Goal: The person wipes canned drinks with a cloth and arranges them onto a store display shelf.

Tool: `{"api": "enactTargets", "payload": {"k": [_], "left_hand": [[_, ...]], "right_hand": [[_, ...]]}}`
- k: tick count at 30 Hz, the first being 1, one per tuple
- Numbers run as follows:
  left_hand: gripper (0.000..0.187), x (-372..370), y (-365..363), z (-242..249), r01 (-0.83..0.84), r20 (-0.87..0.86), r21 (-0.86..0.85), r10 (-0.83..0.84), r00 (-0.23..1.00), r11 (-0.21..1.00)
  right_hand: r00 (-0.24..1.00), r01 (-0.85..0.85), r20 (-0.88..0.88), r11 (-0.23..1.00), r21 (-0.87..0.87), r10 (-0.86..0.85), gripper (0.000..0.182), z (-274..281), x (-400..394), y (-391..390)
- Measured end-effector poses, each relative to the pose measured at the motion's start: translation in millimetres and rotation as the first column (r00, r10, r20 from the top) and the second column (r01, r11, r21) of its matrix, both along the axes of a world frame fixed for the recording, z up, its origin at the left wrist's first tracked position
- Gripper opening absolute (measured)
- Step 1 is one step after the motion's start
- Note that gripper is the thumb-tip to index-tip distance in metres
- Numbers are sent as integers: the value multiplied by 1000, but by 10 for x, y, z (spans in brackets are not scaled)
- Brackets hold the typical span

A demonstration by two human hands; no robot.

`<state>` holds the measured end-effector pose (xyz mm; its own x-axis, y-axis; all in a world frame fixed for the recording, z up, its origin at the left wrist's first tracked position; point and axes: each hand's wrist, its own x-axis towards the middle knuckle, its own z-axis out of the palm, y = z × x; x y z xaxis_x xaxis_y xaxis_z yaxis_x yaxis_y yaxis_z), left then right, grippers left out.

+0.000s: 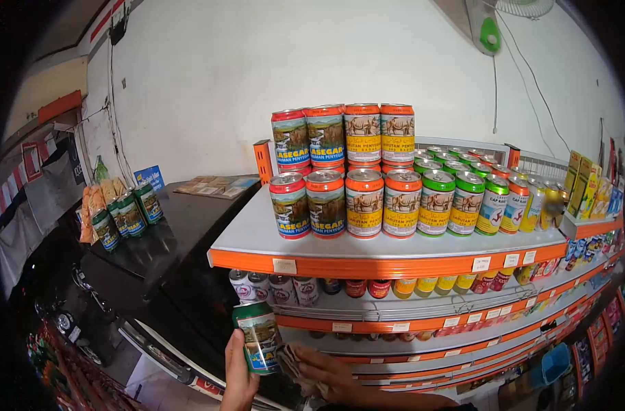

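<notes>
A green drink can [257, 335] with a landscape label is gripped in my left hand [238, 373], in front of the shelf's lower tiers. My right hand [326, 373] presses a crumpled dark cloth [295, 370] against the can's right side. Above them, Lasegar cans [290, 205] with red and orange rims stand on the top shelf. Beside those are orange-rimmed cans [364, 203] with a rhino label, some stacked two high, then green-rimmed cans [435, 203].
The top shelf [251, 236] has an orange price rail. White cans [282, 291] stand on the tier below. At left, a black counter [161, 226] holds several green cans [129, 216], snack packs [111, 188] and flat cardboard [216, 185]. A fan [525, 7] hangs upper right.
</notes>
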<state>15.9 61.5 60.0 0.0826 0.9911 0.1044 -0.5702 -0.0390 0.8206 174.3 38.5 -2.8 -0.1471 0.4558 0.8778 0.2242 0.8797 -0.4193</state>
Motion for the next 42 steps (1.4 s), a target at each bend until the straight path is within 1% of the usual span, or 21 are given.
{"api": "enactTargets", "payload": {"k": [2, 4, 5, 8, 10, 12, 14, 16, 17, 21, 24, 26, 27, 29, 31, 32, 33, 34, 36, 40, 42], "left_hand": [[39, 52, -17, -39, 24, 13, -93, -23, 1000, 995], [34, 77, -6, -227, 106, 70, -182, -95, 993, 978], [36, 153, -51, -207, 28, -1, -121, -28, 1000, 992], [44, 214, -106, -163, -85, -41, -5, 85, 996, 996], [49, 203, -89, -152, -124, -2, 47, 124, 992, 991], [52, 159, -82, -154, -238, -103, 229, 266, 958, 944], [51, 152, -93, -208, -210, -140, 202, 240, 961, 957], [42, 150, -106, -218, 87, 137, -86, -75, 988, 992], [40, 176, -153, -76, 168, 71, -91, -162, 984, 982], [39, 192, 1, -198, 103, 68, -72, -98, 993, 992], [46, 163, 60, -93, 131, 37, 11, -131, 991, 991], [59, 281, 93, -181, 245, 42, 45, -246, 968, 969], [64, 358, 66, -205, 325, 45, 28, -326, 944, 945], [69, 504, 90, -297, 406, 60, 3, -405, 912, 914], [80, 608, 221, -433, 181, -140, 325, -142, 980, 928], [85, 592, 216, -266, 164, -84, 321, -145, 986, 933], [81, 556, 201, -79, 166, -43, 322, -161, 986, 932], [77, 508, 207, 90, 167, -2, 324, -175, 984, 931], [65, 410, 313, 332, 49, -15, 339, -47, 999, 939], [47, 184, 782, 796, -51, -267, 515, 217, 939, 855], [46, 112, 954, 1043, -73, -314, 529, 275, 909, 845]], "right_hand": [[1000, -6, -11, 999, -42, 6, 53, 32, 15, 37], [999, -4, -51, 968, -252, -9, 50, 241, 41, 211], [999, -11, -53, 964, -265, -3, 50, 274, 35, 170], [997, -14, -71, 967, -256, -4, 49, 252, 46, -5], [999, 39, 30, 998, -56, -37, 52, 47, 41, -180], [1000, 21, 25, 999, -37, -20, 51, 65, 71, -208], [1000, 5, 10, 999, -34, -4, 50, 142, 93, -180], [998, 69, 7, 996, -64, -69, 50, 284, 127, -4], [996, 69, -51, 992, -101, -75, 54, 354, 109, 41], [986, 150, -61, 986, -71, -155, 55, 128, 3, -110], [983, -12, -183, 970, -243, -34, 46, -184, 51, -229], [957, 143, -258, 990, 9, -136, 41, -236, 107, -111], [956, 137, -262, 991, 1, -132, 41, -187, 162, -96], [888, 62, -437, 979, -196, -144, 40, 19, 298, -46], [903, 58, -403, 972, -228, -149, 41, 8, 337, -61], [917, 53, -371, 967, -247, -145, 42, -1, 356, -67], [883, -182, -470, 921, -345, -2, 41, -29, 375, -163], [882, -185, -471, 920, -345, 0, 41, -100, 417, -223], [995, 20, -64, 811, -584, -71, 39, -253, 509, -319], [976, -104, -215, 764, -637, -45, 43, -499, 520, -367], [900, -213, -424, 753, -623, -97, 40, -437, 529, -420]]}}
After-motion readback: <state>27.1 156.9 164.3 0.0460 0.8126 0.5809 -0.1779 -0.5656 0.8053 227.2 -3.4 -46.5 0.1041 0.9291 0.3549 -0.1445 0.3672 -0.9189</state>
